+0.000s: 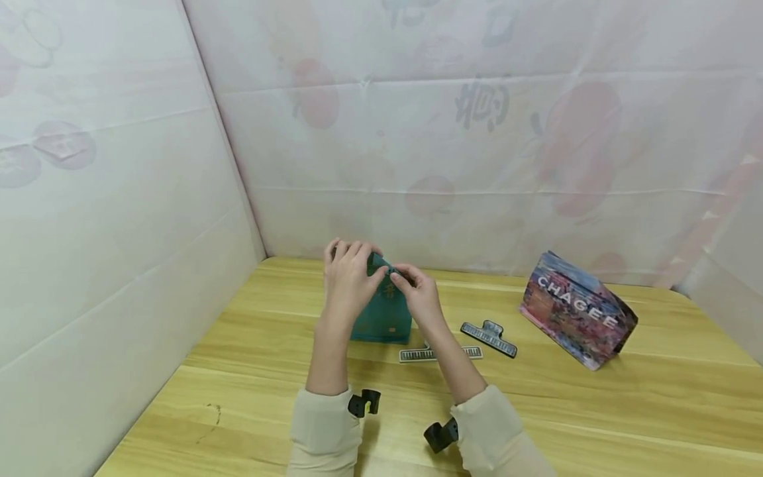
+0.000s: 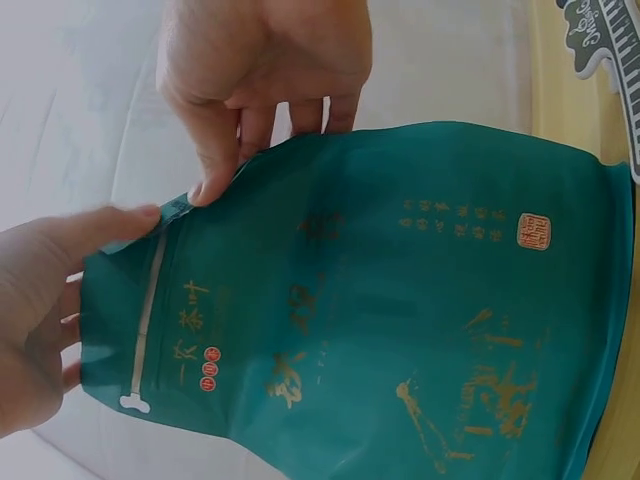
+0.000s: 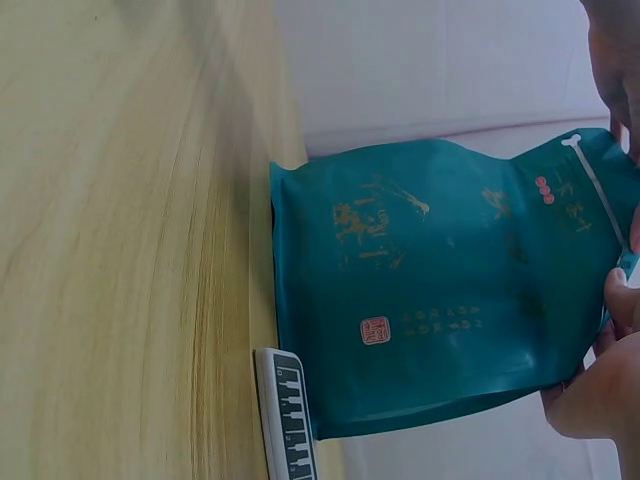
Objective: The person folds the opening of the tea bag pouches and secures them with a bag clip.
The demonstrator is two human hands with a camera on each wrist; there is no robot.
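Observation:
A green tea bag (image 1: 381,321) with gold lettering stands upright on the table, its top narrowed between both hands. My left hand (image 1: 350,275) grips the bag's upper left, thumb in front near the top edge and fingers behind, as the left wrist view also shows. My right hand (image 1: 422,291) pinches the upper right edge, its thumb tip close to the left thumb. A pale strip with a bone-shaped end (image 2: 145,320) crosses the bag below its top. Close in front of the bag lies a white piano-key clip (image 3: 287,415), partly hidden by the right forearm in the head view.
Right of the white clip lies a dark clip (image 1: 490,336) with a piano-key pattern. A colourful CHAGEE bag (image 1: 575,311) stands farther right on the wooden table (image 1: 268,384). Pale printed cloth walls (image 1: 369,132) rise behind and to the left.

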